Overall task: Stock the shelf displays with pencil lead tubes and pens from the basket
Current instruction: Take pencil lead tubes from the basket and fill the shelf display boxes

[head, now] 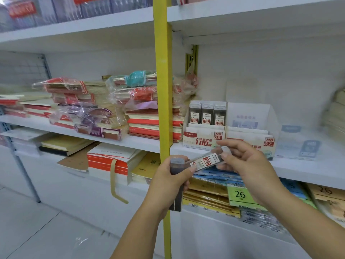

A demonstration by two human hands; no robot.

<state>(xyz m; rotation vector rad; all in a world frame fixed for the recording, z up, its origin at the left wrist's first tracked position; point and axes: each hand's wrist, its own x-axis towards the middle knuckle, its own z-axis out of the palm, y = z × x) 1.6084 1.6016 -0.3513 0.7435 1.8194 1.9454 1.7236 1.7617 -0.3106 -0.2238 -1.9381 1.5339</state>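
My left hand (169, 181) grips a bunch of dark pencil lead tubes (176, 186), held upright in front of the yellow shelf post. My right hand (242, 161) pinches one lead tube (207, 160) with a red-and-white 0.5 label, tilted between the two hands. On the shelf just behind stands the HB 0.5 display box (203, 137) with three lead tubes (206, 114) standing in its back row. Beside it on the right is the HB 0.7 display box (252, 135), which looks empty of tubes. No basket or pens are in view.
A yellow upright post (163, 86) splits the shelving. Stacks of wrapped notebooks (104, 109) fill the left shelf. Another clear display (298, 144) sits to the right. Below lie paper pads with a green "26" price tag (239, 195). White floor at lower left.
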